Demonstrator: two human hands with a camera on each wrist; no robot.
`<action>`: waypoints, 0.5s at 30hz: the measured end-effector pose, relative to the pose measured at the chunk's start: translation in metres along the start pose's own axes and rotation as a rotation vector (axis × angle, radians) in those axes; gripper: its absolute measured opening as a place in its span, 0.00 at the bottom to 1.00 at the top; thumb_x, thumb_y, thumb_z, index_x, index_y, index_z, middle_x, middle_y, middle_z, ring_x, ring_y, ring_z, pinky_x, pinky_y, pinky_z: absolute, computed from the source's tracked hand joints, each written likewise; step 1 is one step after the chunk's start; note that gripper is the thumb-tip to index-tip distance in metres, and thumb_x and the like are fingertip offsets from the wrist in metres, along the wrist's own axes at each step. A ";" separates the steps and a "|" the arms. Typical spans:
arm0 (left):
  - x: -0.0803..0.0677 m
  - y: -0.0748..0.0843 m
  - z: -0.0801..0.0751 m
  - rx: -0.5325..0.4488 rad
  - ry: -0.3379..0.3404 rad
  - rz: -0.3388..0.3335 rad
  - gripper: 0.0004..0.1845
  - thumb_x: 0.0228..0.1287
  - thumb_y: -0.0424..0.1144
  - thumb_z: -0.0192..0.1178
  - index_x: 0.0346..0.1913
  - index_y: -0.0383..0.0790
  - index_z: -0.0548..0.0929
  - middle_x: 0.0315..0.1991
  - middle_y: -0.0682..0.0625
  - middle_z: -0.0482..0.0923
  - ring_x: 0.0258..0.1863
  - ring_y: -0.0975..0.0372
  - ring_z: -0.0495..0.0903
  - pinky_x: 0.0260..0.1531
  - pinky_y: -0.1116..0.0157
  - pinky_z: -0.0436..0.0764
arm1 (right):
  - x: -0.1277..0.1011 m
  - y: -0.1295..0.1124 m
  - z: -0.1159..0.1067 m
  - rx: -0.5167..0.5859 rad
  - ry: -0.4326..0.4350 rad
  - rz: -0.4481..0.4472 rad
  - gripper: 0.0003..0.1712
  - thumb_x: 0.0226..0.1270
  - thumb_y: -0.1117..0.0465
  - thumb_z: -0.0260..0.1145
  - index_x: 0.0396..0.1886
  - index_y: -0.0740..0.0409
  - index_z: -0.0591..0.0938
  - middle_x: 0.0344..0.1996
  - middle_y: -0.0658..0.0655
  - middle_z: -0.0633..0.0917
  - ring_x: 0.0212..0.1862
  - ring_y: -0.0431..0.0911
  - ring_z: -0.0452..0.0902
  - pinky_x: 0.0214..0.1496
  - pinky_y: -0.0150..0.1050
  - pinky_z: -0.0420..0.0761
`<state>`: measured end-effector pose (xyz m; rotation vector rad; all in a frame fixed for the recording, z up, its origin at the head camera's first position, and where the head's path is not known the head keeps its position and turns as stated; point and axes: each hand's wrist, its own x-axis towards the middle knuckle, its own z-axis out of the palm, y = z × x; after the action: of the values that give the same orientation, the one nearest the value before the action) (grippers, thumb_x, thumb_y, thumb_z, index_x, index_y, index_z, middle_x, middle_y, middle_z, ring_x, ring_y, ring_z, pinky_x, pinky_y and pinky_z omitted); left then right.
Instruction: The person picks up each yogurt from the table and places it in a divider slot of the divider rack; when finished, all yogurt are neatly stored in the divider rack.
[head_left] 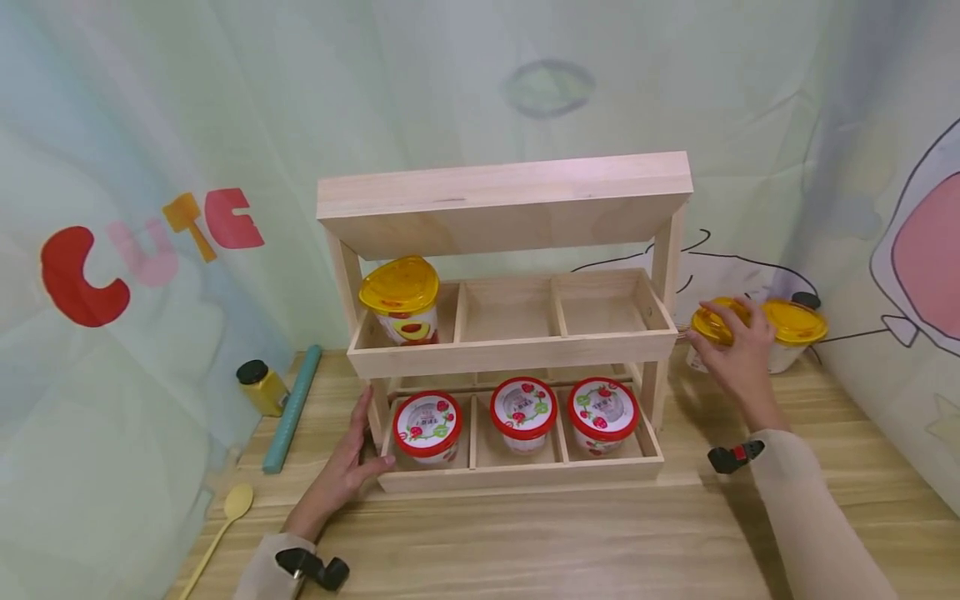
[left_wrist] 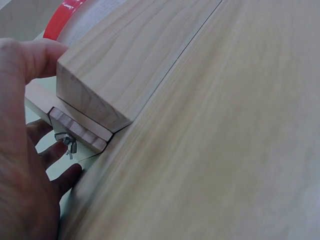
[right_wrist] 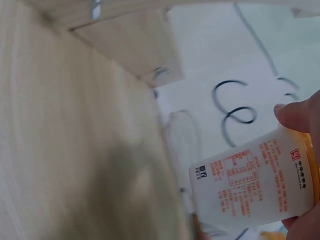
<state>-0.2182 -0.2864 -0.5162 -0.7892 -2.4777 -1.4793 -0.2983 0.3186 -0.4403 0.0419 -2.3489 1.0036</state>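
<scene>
A two-tier wooden rack [head_left: 517,358] stands on the table, each tier divided into compartments. My left hand [head_left: 347,458] holds the left front corner of its lower tray [left_wrist: 100,95], thumb at the front and fingers round the side. Far right, my right hand [head_left: 738,354] grips a yellow-lidded cup [head_left: 705,325] around its lid; printed label text on its white side [right_wrist: 250,180] faces the right wrist view. Beside it is another yellow-lidded cup [head_left: 795,329]. One avocado-print cup [head_left: 405,304] sits in the upper left compartment. Red-lidded cups [head_left: 427,423] fill the lower front compartments.
Left of the rack lie a teal rod [head_left: 294,408], a yellow jar with a black lid [head_left: 262,388] and a yellow spoon [head_left: 228,517]. A black-topped item [head_left: 806,299] shows behind the right-hand cups. Printed curtains [head_left: 480,100] hang close behind and on both sides.
</scene>
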 end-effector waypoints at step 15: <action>-0.001 -0.002 0.000 0.010 0.002 -0.005 0.60 0.66 0.30 0.66 0.89 0.48 0.35 0.85 0.29 0.53 0.81 0.85 0.48 0.82 0.63 0.47 | -0.007 -0.082 -0.064 0.036 0.087 -0.101 0.28 0.68 0.59 0.76 0.67 0.54 0.85 0.80 0.63 0.68 0.80 0.66 0.55 0.74 0.73 0.61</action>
<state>-0.2182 -0.2874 -0.5177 -0.7799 -2.4855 -1.4674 -0.2405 0.3015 -0.3557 0.1275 -2.2272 0.9789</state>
